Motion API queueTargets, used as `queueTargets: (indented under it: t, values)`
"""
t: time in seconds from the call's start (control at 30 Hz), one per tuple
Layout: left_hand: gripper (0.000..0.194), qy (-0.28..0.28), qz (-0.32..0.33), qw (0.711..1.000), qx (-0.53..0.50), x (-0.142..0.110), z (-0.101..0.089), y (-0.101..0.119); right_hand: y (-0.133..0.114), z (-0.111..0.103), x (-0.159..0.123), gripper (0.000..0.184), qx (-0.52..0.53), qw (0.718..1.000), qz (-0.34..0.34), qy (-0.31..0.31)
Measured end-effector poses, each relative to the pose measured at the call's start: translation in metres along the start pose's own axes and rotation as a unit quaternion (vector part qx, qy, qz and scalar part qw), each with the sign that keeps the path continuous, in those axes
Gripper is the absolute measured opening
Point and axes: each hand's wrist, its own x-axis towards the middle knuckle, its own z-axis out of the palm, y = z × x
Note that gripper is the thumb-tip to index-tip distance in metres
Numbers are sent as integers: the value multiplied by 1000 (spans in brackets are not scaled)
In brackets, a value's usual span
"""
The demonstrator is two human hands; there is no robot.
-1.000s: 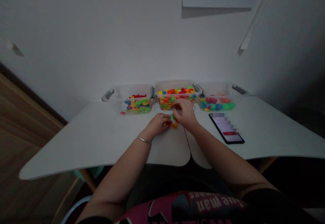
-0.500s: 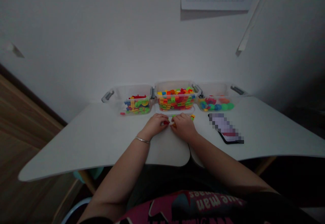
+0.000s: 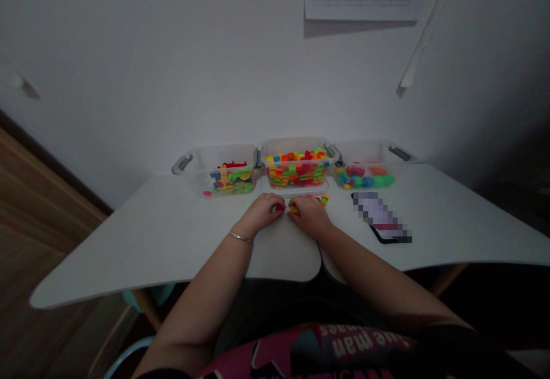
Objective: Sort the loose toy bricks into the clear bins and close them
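My left hand (image 3: 264,209) is closed on a small red toy block (image 3: 279,208), most of it hidden by the fingers. Close beside it on the right, my right hand (image 3: 310,214) pinches a small yellow toy block (image 3: 294,209). A narrow gap separates the two pieces. Just behind my right hand lie several loose blocks (image 3: 325,200), yellow, green and red. The middle clear bin (image 3: 296,164), heaped with colourful blocks, stands right behind both hands.
To the left is a clear bin (image 3: 201,164) of mixed toy pieces, with a small red piece (image 3: 207,193) near its front corner. A right-hand bin (image 3: 365,151) holds rounded pieces. A phone (image 3: 382,218) lies on the white table (image 3: 172,241), right of my arm.
My right hand has shifted slightly left, and more of the yellow block shows at its fingertips. The loose blocks behind it are more exposed. My left hand keeps its hold on the red block.
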Motion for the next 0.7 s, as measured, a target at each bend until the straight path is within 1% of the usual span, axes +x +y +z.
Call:
queueTargets:
  t: [0.1,0.17,0.23,0.33,0.4,0.47,0.53,0.6,0.7]
  values:
    - [12,-4,-1,1000,-1,1,-1,1,4,1,3,10,53,998,18,41]
    - [12,-4,-4,1000,-1,2,-1,1,8,0,8,10,103,990,34,87]
    - [13,-7,-6,1000,-3,3,-1,1,13,-5,13,11,151,977,51,140]
    - [14,-2,-9,1000,-4,2,-1,1,19,-21,23,14,175,957,59,222]
    - [13,5,-8,1000,-9,1,-1,1,25,-35,31,15,157,948,56,270]
    - [13,9,-6,1000,-16,1,0,1,32,-50,42,15,130,944,56,297]
    - [12,14,-6,1000,-17,0,0,0,39,-62,54,17,106,947,54,297]
    - [12,19,-6,1000,-14,0,1,-2,46,-69,66,21,86,951,50,294]
    - [11,22,-8,1000,-12,0,3,-6,50,-71,79,23,47,966,56,248]
